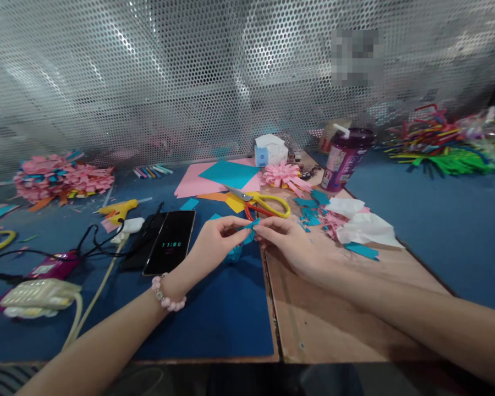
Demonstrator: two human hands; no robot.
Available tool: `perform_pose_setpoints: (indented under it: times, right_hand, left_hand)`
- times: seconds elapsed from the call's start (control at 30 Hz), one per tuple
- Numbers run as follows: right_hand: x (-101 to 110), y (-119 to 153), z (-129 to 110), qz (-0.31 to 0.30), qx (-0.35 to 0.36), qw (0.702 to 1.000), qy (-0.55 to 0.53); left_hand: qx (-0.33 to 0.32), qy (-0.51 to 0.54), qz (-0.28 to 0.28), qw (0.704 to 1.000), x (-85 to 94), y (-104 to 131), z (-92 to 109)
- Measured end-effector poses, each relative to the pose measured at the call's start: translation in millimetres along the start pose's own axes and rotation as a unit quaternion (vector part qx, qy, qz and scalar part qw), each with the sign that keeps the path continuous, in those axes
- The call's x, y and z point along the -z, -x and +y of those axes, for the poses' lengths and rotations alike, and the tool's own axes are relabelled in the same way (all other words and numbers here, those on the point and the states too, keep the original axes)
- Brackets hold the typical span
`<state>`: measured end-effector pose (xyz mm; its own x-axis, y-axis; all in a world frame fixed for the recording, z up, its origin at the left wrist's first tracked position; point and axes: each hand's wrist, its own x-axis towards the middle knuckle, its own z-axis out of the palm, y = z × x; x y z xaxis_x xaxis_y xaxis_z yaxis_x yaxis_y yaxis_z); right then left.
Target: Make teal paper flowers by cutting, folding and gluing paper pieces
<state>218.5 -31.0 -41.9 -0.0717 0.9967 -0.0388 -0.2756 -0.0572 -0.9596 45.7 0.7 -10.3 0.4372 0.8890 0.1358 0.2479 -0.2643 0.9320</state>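
Turquoise paper piece, seemingly part-shaped, sits between the pinched fingertips of your left hand and right hand, a looped pink paper rosette formed and flat turquoise sheet unfolded beyond.

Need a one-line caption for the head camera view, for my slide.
Two bare hands pinch a small piece of blue paper beside yellow-and-orange-handled scissors and a smartphone reading 11:50.

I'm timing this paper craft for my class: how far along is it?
Partway, I'd judge. Looking done: the flower bundle at left and the pink paper flower behind the scissors. In hand: a small blue paper piece, pinched by the left hand and right hand. Apparently left: the blue sheet and pink sheet, lying flat.
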Motion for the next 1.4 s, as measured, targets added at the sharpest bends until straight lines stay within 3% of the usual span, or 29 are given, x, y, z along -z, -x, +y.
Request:
perform_pose_setpoints:
  times: [0.33, 1.4]
  right_hand:
    - [-1.8, 0.8, -2.7, -0.003, 0.000, 1.000, -0.013]
    - [-2.8, 1.9, -3.7, 0.021, 0.021, 1.000, -0.002]
  left_hand:
    - [0.032, 0.069, -0.006, 0.997, 0.9, -0.8, 1.8]
    - [0.015, 0.046, -0.026, 0.998, 1.9, -0.5, 3.4]
